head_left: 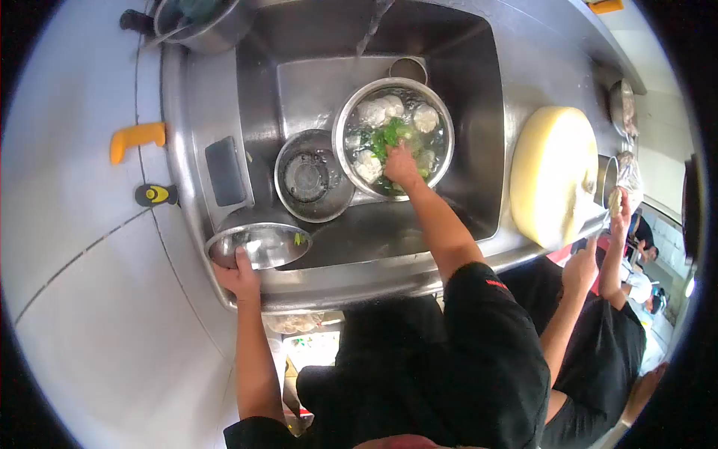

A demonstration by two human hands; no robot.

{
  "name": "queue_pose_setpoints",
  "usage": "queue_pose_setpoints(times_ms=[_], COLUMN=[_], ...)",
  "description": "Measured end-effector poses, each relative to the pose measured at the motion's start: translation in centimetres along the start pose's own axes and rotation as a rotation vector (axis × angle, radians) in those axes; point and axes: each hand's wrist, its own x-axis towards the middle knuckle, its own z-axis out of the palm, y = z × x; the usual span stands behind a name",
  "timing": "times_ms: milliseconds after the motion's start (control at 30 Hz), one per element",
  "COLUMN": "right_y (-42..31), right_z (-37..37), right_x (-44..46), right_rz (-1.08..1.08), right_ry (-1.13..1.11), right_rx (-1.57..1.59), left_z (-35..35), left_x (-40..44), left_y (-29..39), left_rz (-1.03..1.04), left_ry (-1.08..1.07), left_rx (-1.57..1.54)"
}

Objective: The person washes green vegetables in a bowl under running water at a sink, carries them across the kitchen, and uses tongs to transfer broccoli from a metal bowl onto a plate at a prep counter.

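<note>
My left hand (241, 278) grips the rim of a steel bowl (262, 243), thumb over the edge. The bowl is tilted above the sink's near left corner, with a scrap of green leaf (299, 239) inside. My right hand (402, 165) reaches into a round steel basin (446, 161) of water and touches leafy greens (389, 133); its fingertips are hidden among leaves and water. Pale, lumpy white pieces (425, 117), which look like cauliflower, sit around the greens. Left of the basin stands another round metal pan (280, 179) with a little liquid in it.
The basin and pan stand in a steel sink (479, 90), under running water (374, 26). A thick round yellowish block (550, 172) lies on the right counter, where a co-worker's hands (580, 269) work. A pot (202, 26), yellow-handled tool (137, 141) and grey rectangular object (224, 172) are on the left.
</note>
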Motion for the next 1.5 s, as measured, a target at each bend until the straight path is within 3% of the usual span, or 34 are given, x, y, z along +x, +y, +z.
queue_pose_setpoints(times_ms=[67, 167, 233, 267, 367, 433, 467, 567, 600, 667, 733, 800, 867, 967, 1100, 1233, 1267, 1367, 1433, 1500], right_y=[3.0, 3.1, 1.4, 0.4, -0.3, 1.5, 1.9, 0.9, 4.3, 3.8, 2.2, 2.2, 2.4, -0.6, 0.0, 1.8, 1.3, 1.9, 1.4, 0.8], right_z=[5.4, 1.1, -5.0, -8.6, -13.2, -11.4, -10.0, -3.6, 5.3, 6.9, 6.2, 2.1, -0.5, -11.5, -13.0, -1.9, -0.9, 5.9, 5.4, 0.7], right_x=[4.2, 2.7, 0.8, 0.0, -2.3, -2.3, -1.9, -1.3, 2.9, 6.1, 5.9, 3.9, 2.8, -1.9, -2.8, 0.3, 1.5, 5.1, 3.8, 3.9], right_rz=[0.071, -0.251, -0.132, -0.069, 0.023, -0.001, 0.051, -0.331, -0.442, -0.319, -0.278, -0.293, -0.251, 0.052, 0.061, -0.411, -0.200, -0.164, -0.183, -0.148], right_ry=[-0.209, 0.102, 0.048, 0.029, 0.055, 0.079, -0.046, 0.082, 0.127, -0.158, -0.243, -0.121, 0.060, 0.004, -0.185, -0.048, -0.250, -0.301, -0.141, -0.330], right_rx=[0.020, 0.027, 0.114, 0.156, 0.278, 0.322, 0.287, 0.121, -0.065, -0.339, -0.397, -0.234, -0.249, 0.307, 0.400, 0.205, 0.291, -0.303, -0.447, -0.423], left_z=[-0.2, -0.3, 0.4, 0.1, 0.0, 0.2, 0.3, 0.1, 0.1, 0.2, 0.3, -0.6, -0.4, 0.3, 0.4, 0.0, 0.0, -0.7, -0.9, -0.7], left_x=[0.1, 0.4, 0.2, 0.3, 0.5, 0.3, 0.3, 0.5, 0.4, 0.5, 0.3, 0.3, 0.6, 0.7, 0.5, 0.6, 0.5, 0.3, 0.3, 0.3], left_y=[-0.3, -0.4, 1.3, 0.8, -0.5, 1.6, 2.1, 0.8, 0.8, 1.2, 1.0, -0.4, 0.5, 2.0, 1.5, -0.2, 0.0, -0.3, -0.6, -1.0], left_rz=[0.059, 0.127, 0.138, 0.030, 0.173, 0.113, 0.082, 0.145, 0.135, 0.122, 0.092, 0.002, 0.093, 0.182, 0.191, 0.166, 0.136, 0.063, 0.044, 0.039], left_ry=[-0.011, -0.027, 0.007, -0.023, 0.039, 0.018, 0.006, -0.001, -0.019, -0.037, -0.026, -0.075, -0.070, -0.007, 0.024, 0.001, -0.006, -0.079, -0.107, -0.105], left_rx=[0.044, 0.049, 0.121, 0.061, 0.166, 0.236, 0.275, 0.163, 0.136, 0.077, 0.029, 0.085, 0.130, 0.136, 0.161, 0.179, 0.155, 0.177, 0.155, 0.062])
